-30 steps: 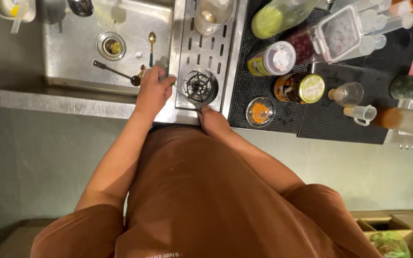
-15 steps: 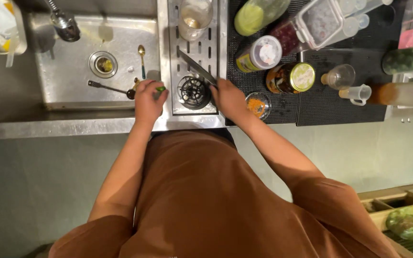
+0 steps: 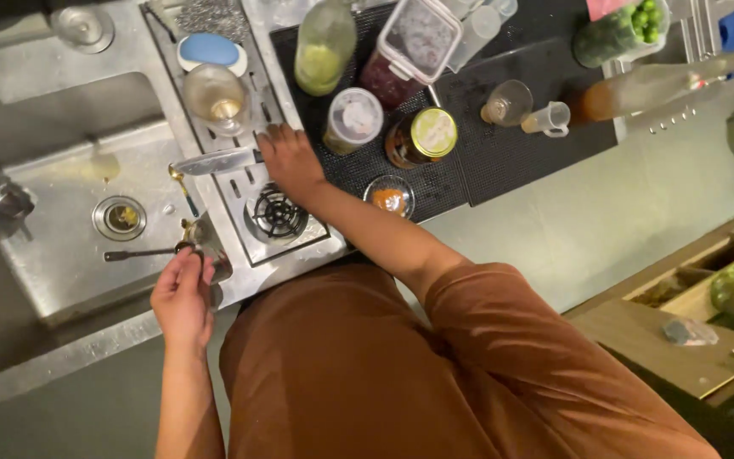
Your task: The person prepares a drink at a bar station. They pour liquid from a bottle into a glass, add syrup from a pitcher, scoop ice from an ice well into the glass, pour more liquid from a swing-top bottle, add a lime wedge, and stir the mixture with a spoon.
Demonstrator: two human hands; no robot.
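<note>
Sink edge: my left hand (image 3: 182, 299) hung over the front rim of the steel sink (image 3: 61, 280), with bare basin floor open around the drain (image 3: 120, 218).
Drain rack: the knife (image 3: 212, 161) lay flat across the slotted rack (image 3: 239, 183), blade pointing toward the sink, close behind the round glass rinser (image 3: 276, 212).
Containers: a wine glass (image 3: 216, 95) held pale liquid; a white-lidded tub (image 3: 353, 118), a yellow-lidded jar (image 3: 422, 136) and a small dish of orange paste (image 3: 390, 196) sat crowded on the black mat (image 3: 503, 144).
Left fingers: pressed together, pinching something small I could not make out, beside a long dark spoon (image 3: 142, 252).
Right hand (image 3: 289, 160): fingers curled closed on the knife handle.
</note>
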